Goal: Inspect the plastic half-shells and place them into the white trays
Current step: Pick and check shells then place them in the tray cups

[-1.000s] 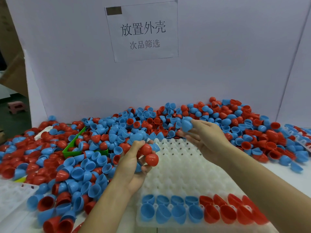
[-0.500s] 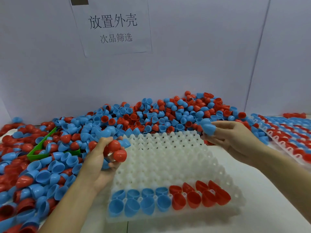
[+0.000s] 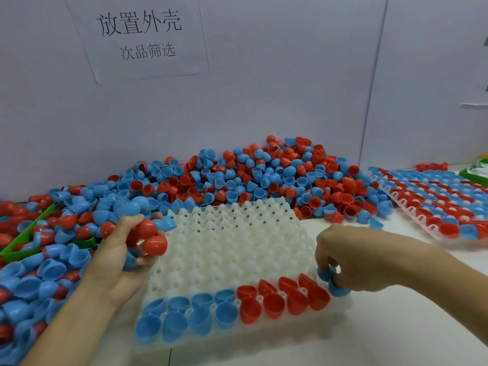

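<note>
A white tray (image 3: 235, 249) with rows of pegs lies in front of me; its two near rows hold blue half-shells (image 3: 174, 320) on the left and red half-shells (image 3: 274, 303) on the right. My left hand (image 3: 124, 249) hovers at the tray's left edge and grips several red and blue half-shells (image 3: 155, 244). My right hand (image 3: 353, 257) is down at the tray's near right corner, fingers pinching blue half-shells (image 3: 336, 286) beside the last red one. A large heap of loose red and blue half-shells (image 3: 264, 175) lies behind the tray.
More loose shells cover the table on the left around a green bin (image 3: 29, 239). A filled tray (image 3: 433, 202) with red and blue rows lies at the right. A white wall with a paper sign (image 3: 140, 35) stands behind the heap.
My right hand has come down from the heap's edge to the tray's near right corner with the blue shells. My left hand keeps its handful; the view shifted right.
</note>
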### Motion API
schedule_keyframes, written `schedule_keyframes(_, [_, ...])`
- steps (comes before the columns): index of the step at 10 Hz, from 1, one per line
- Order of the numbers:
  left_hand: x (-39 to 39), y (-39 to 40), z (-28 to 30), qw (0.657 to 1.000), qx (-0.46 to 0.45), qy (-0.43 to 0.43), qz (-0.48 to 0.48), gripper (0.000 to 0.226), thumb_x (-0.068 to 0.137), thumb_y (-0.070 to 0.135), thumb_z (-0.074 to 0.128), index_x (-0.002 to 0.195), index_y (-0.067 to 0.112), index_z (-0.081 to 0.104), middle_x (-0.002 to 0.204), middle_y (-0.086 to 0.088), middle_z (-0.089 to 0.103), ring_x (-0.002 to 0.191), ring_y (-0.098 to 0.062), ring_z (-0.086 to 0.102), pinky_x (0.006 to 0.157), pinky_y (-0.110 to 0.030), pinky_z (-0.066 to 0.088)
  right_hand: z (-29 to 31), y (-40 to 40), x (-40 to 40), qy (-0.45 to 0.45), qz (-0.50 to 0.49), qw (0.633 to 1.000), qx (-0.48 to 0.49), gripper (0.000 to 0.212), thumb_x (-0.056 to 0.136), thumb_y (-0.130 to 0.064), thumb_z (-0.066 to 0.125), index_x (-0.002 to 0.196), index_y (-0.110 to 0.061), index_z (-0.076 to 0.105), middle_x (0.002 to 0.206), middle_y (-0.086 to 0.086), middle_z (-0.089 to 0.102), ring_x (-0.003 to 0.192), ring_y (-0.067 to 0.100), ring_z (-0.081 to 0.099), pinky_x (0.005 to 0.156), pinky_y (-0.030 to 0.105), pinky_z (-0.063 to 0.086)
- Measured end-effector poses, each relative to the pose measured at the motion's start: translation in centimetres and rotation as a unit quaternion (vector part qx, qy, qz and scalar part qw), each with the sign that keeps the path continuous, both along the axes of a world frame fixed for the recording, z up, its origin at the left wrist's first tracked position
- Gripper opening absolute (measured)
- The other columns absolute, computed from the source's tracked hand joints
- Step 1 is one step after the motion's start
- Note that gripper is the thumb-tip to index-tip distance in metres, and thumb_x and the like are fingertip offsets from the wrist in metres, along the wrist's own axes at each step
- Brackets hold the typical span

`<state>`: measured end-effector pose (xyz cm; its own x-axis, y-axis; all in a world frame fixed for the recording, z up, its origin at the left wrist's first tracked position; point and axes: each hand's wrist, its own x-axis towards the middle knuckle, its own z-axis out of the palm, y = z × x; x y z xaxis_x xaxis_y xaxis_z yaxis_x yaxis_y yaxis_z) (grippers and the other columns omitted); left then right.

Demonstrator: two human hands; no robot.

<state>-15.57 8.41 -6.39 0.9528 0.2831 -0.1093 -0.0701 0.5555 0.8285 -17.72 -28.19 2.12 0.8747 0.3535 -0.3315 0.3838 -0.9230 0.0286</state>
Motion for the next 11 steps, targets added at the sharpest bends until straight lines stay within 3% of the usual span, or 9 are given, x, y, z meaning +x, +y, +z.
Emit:
schedule_keyframes(1, [-0.7, -0.6, 0.7, 1.000, 0.021, -0.008, -0.013, 0.013, 0.086, 0.032, 0.072, 0.077, 0.029, 0.081, 0.104, -0.006, 0.067, 0.093, -0.020, 0.064, 0.044, -0.019, 0.049, -1.0, 0.6, -0.1, -0.004, 0.015, 0.999, -0.038, 0.031, 0.089, -0.026, 0.070, 0.120, -0.024, 0.066, 0.110, -0.004, 0.060, 0.081, 0.012, 0.057, 0.069, 0.018, 0.048])
schedule_keyframes(3, [-2.3, -2.2, 2.4, 0.999, 0.036, -0.011, -0.016, 0.039, 0.094, 0.024, 0.059, 0.059, 0.028, 0.077, 0.073, 0.003, 0.065, 0.076, -0.012, 0.055, 0.037, -0.014, 0.041, -0.7, 0.7, 0.0, 0.014, 0.010, 0.999, -0.039, 0.033, 0.090, -0.025, 0.071, 0.123, -0.022, 0.064, 0.114, -0.002, 0.061, 0.074, 0.010, 0.053, 0.063, 0.014, 0.046])
schedule_keyframes(4, [-3.3, -3.1, 3.6, 1.000, 0.017, 0.000, 0.003, 0.017, 0.094, 0.021, 0.059, 0.085, 0.026, 0.073, 0.071, 0.001, 0.071, 0.072, -0.011, 0.059, 0.034, -0.012, 0.036, 0.0, 0.3, 0.3, 0.031, 0.007, 0.999, -0.009, 0.034, 0.091, -0.027, 0.070, 0.125, -0.027, 0.065, 0.117, -0.007, 0.064, 0.090, 0.010, 0.061, 0.077, 0.018, 0.055])
schedule_keyframes(5, [-3.3, -3.1, 3.5, 1.000, 0.010, 0.001, 0.005, 0.007, 0.094, 0.020, 0.059, 0.099, 0.024, 0.062, 0.087, -0.002, 0.069, 0.073, -0.011, 0.061, 0.032, -0.012, 0.032, 0.7, 0.0, 0.4, 0.004, 0.023, 1.000, 0.019, 0.028, 0.092, -0.032, 0.068, 0.121, -0.034, 0.066, 0.111, -0.014, 0.064, 0.091, 0.008, 0.061, 0.077, 0.020, 0.055])
schedule_keyframes(6, [-3.7, -3.4, 3.9, 1.000, 0.016, 0.008, 0.007, 0.007, 0.094, 0.019, 0.059, 0.100, 0.022, 0.062, 0.086, -0.002, 0.070, 0.072, -0.011, 0.061, 0.032, -0.012, 0.031, 0.8, 0.3, 0.5, 0.004, 0.047, 0.997, 0.056, 0.023, 0.091, -0.039, 0.069, 0.114, -0.039, 0.068, 0.095, -0.012, 0.067, 0.086, 0.011, 0.063, 0.075, 0.028, 0.055])
schedule_keyframes(7, [-3.8, -3.6, 4.1, 1.000, 0.016, 0.010, 0.006, 0.010, 0.094, 0.019, 0.059, 0.103, 0.024, 0.061, 0.072, 0.003, 0.075, 0.070, -0.011, 0.063, 0.032, -0.012, 0.032, 0.2, 0.9, 0.3, 0.030, 0.058, 0.996, 0.058, 0.027, 0.090, -0.041, 0.069, 0.117, -0.040, 0.067, 0.097, -0.013, 0.067, 0.087, 0.011, 0.063, 0.078, 0.029, 0.056])
schedule_keyframes(8, [-3.9, -3.8, 4.3, 1.000, 0.015, 0.017, 0.013, 0.011, 0.094, 0.020, 0.059, 0.103, 0.025, 0.061, 0.073, 0.003, 0.076, 0.072, -0.012, 0.063, 0.033, -0.012, 0.033, -0.6, 1.3, 0.0, 0.025, 0.065, 0.996, 0.064, 0.026, 0.090, -0.042, 0.069, 0.115, -0.038, 0.069, 0.103, -0.018, 0.065, 0.092, 0.009, 0.061, 0.080, 0.026, 0.057])
schedule_keyframes(9, [-3.9, -3.8, 4.2, 0.999, 0.020, 0.020, 0.015, 0.011, 0.094, 0.019, 0.059, 0.104, 0.023, 0.061, 0.087, -0.001, 0.073, 0.074, -0.013, 0.062, 0.033, -0.012, 0.033, -1.0, 1.6, -0.2, 0.015, 0.064, 0.996, 0.065, 0.023, 0.090, -0.041, 0.068, 0.113, -0.034, 0.069, 0.104, -0.019, 0.063, 0.092, 0.008, 0.061, 0.079, 0.023, 0.056])
schedule_keyframes(11, [-4.0, -3.9, 4.3, 1.000, 0.015, 0.014, 0.008, 0.012, 0.094, 0.019, 0.058, 0.105, 0.022, 0.061, 0.078, 0.002, 0.077, 0.067, -0.011, 0.065, 0.032, -0.012, 0.033, -0.9, 1.2, -0.2, 0.020, 0.033, 0.994, 0.106, 0.022, 0.092, -0.036, 0.067, 0.114, -0.034, 0.071, 0.086, -0.022, 0.057, 0.077, 0.001, 0.063, 0.065, 0.004, 0.050])
